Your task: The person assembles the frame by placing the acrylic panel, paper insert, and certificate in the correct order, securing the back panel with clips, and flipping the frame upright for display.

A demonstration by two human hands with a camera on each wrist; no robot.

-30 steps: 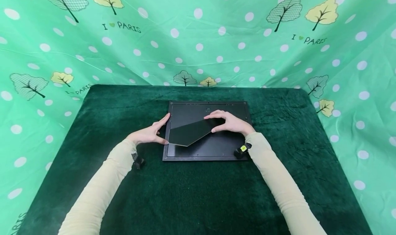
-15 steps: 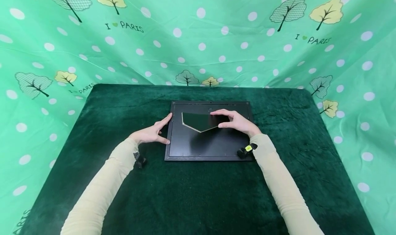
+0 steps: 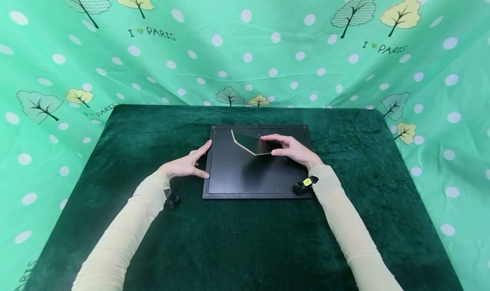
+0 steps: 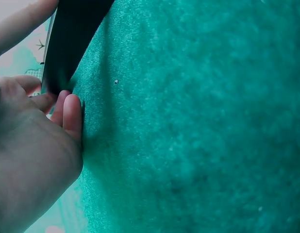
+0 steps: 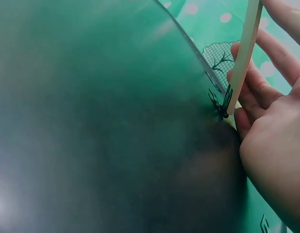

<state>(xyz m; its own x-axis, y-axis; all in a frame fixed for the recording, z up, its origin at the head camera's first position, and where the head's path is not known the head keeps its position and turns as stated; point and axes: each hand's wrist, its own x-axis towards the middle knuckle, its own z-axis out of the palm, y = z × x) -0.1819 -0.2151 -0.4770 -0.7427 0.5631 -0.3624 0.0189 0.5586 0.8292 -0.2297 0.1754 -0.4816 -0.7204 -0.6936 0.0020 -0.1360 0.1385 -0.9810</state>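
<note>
A black picture frame (image 3: 226,178) lies back side up on the dark green cloth. Its easel stand (image 3: 246,138), a flat dark flap with a pale cut edge, is raised from the backing and leans toward the far side. My right hand (image 3: 294,151) pinches the stand between thumb and fingers. In the right wrist view, the stand (image 5: 246,53) stands up on edge, with a small dark metal hinge (image 5: 226,104) at its foot. At the frame's left side, my left hand (image 3: 183,165) rests thumb and index finger, spread apart, along the edge.
Dark green plush cloth (image 3: 229,244) covers the table around the frame. A light green curtain (image 3: 249,40) with dots and trees hangs behind and at both sides. A small black camera (image 3: 172,199) sits at the left wrist, another (image 3: 300,188) at the right.
The stand has swung up and away toward the far side, its pale edge now showing more. My right hand has shifted slightly right with it. The left hand stays at the frame's edge.
</note>
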